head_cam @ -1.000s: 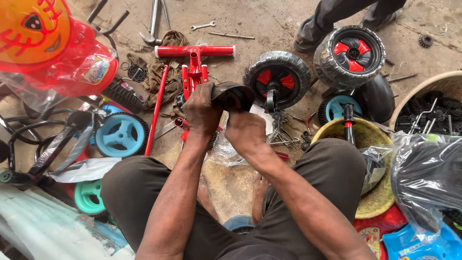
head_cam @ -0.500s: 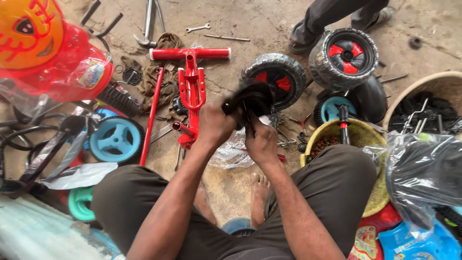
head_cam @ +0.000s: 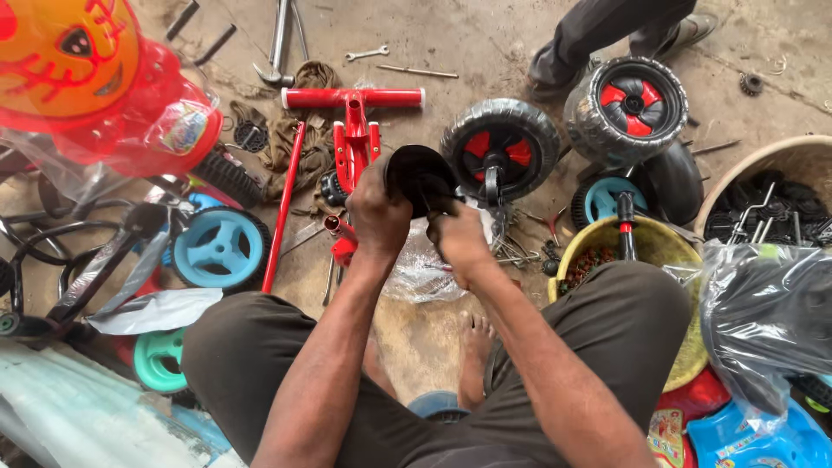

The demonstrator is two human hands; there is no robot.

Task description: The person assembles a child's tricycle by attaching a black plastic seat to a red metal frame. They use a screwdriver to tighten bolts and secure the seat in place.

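Two bare hands meet over one part: the left hand (head_cam: 379,212) and the right hand (head_cam: 458,238) both clench a round black plastic wheel part (head_cam: 419,176), held in the air just above the person's knees. The left grips its near-left edge with fingers wrapped over; the right pinches its lower right side. The piece looks light and stiff, with a smooth, possibly slick face, so the rim seems the surest place to hold it.

Directly beneath the hands lies a crumpled clear plastic bag (head_cam: 416,269) on the concrete floor (head_cam: 485,52). Just beyond the left hand stands a red metal T-shaped frame (head_cam: 354,121), with a thin red rod (head_cam: 284,204) slanting to its left. Farther left of that hand rests a light-blue plastic wheel (head_cam: 221,249).

To the right of the right hand sits a yellow plastic basin (head_cam: 659,247) holding small dark parts. Just past the hands stands a black-tyred wheel with a red hub (head_cam: 500,147); a second one (head_cam: 626,100) stands farther right. Beyond them, another person's shoe and trouser leg (head_cam: 598,39) show. A silver spanner (head_cam: 367,55) lies farthest out.
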